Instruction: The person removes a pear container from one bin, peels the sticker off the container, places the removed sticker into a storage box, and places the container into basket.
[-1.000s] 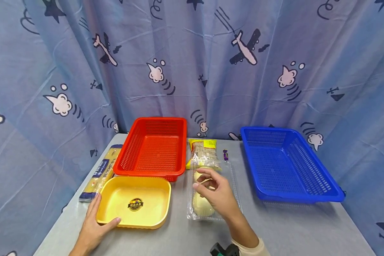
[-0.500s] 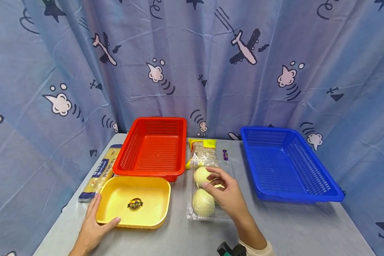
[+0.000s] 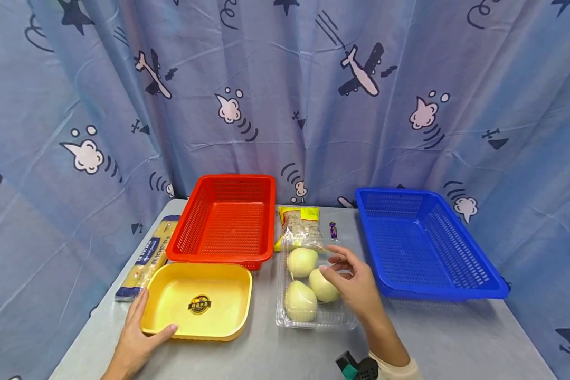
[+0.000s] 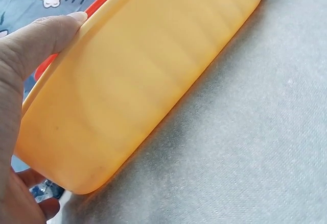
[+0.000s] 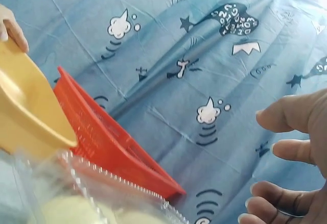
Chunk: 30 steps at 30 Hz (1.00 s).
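My left hand (image 3: 134, 338) grips the near left corner of a yellow plastic tray (image 3: 220, 295) with a fruit label on its floor. In the left wrist view the thumb (image 4: 53, 32) lies on the tray's rim, with other fingers round the corner below. My right hand (image 3: 356, 285) hovers over the right part of a clear plastic box (image 3: 285, 316), its fingers loosely bent and spread with nothing between them. Three pale yellow-green pears (image 3: 301, 301) show in that box; the hand partly covers its right side.
A red basket (image 3: 271, 232) stands behind the tray, over a long packet of noodles (image 3: 147, 253) at left. Behind the clear box lie a yellow snack bag (image 3: 301, 221) and a small purple-wrapped candy (image 3: 333, 230). A blue basket (image 3: 377, 264) stands at right; a patterned curtain (image 3: 285, 105) closes the back.
My right hand has moved to the right across the clear box, uncovering the pears it hid before. My left hand has stayed at the tray's corner.
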Each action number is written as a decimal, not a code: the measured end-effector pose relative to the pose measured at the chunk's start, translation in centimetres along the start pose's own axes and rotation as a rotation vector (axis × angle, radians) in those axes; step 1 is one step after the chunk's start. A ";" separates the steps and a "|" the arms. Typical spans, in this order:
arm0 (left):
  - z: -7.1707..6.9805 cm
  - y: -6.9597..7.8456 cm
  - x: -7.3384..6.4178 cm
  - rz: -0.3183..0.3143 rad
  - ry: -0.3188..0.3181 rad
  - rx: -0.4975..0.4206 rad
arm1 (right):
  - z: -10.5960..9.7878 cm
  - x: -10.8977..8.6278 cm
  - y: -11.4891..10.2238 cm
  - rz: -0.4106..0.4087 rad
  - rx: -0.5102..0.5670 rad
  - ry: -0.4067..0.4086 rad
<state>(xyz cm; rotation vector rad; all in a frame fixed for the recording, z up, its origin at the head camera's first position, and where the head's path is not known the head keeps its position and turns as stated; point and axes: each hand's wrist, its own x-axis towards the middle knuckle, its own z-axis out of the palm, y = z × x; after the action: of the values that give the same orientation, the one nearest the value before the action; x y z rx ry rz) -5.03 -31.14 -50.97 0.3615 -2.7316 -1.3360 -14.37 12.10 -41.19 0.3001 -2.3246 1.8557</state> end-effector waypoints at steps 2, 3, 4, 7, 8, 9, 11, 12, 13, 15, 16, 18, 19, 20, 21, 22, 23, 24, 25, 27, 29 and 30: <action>0.0 0.0 0.0 -0.008 -0.003 0.002 | -0.3 0.1 0.4 0.009 -0.013 0.001; 0.0 0.0 0.0 -0.012 -0.005 0.002 | -0.4 0.1 0.7 0.014 -0.018 0.002; 0.0 0.1 0.0 -0.015 -0.005 0.002 | -0.6 0.2 0.9 0.019 -0.025 0.003; 0.0 0.1 0.0 -0.026 -0.009 0.004 | -1.0 0.4 1.8 0.032 -0.054 0.011; 0.0 0.1 0.0 -0.027 -0.009 0.004 | -1.1 0.5 2.1 0.037 -0.062 0.014; -0.1 0.1 0.0 -0.029 -0.009 0.004 | -1.3 0.5 2.3 0.041 -0.072 0.016; 0.0 0.1 0.0 -0.030 -0.009 0.004 | -1.5 0.6 2.8 0.053 -0.095 0.019; 0.0 0.1 0.0 -0.028 -0.007 0.004 | -1.5 0.7 3.0 0.059 -0.102 0.020; 0.0 0.1 0.0 -0.024 -0.006 0.004 | -1.6 0.7 3.1 0.063 -0.108 0.022; 0.0 0.1 0.0 -0.009 0.000 0.003 | -1.7 0.8 3.5 0.068 -0.116 0.025; 0.0 0.0 0.0 0.000 0.005 0.003 | -1.7 0.8 3.7 0.069 -0.118 0.028; 0.0 0.0 -0.1 0.015 0.010 0.003 | -1.7 0.9 4.0 0.077 -0.121 0.033; 0.0 0.0 -0.1 0.021 0.012 0.003 | -1.8 1.0 4.2 0.082 -0.122 0.035; 0.0 0.0 -0.1 0.024 0.013 0.002 | -1.8 1.0 4.4 0.089 -0.123 0.036; 0.0 0.0 -0.1 0.027 0.016 0.002 | -1.8 1.1 4.5 0.099 -0.125 0.037; 0.0 0.0 -0.1 0.028 0.018 0.003 | -1.9 1.1 4.7 0.109 -0.129 0.038; 0.0 0.0 -0.1 0.029 0.019 0.004 | -1.9 1.2 4.8 0.120 -0.131 0.039; 0.0 0.0 -0.1 0.030 0.019 0.003 | -1.9 1.2 5.0 0.130 -0.134 0.040; 0.0 0.0 -0.1 0.031 0.021 0.003 | -1.9 1.3 5.1 0.139 -0.137 0.040; 0.0 0.0 -0.2 0.037 0.027 0.001 | -2.0 1.3 5.4 0.158 -0.149 0.040; 0.0 0.0 -0.2 0.041 0.027 -0.001 | -2.0 1.4 5.7 0.176 -0.161 0.033; 0.0 0.0 -0.2 0.044 0.028 -0.004 | -2.1 1.5 5.9 0.184 -0.171 0.026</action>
<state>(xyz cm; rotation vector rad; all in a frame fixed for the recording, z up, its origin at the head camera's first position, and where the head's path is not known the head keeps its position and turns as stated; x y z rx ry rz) -4.84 -31.08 -51.01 0.3148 -2.6976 -1.3146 -17.29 15.26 -45.90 0.0428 -2.5483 1.7065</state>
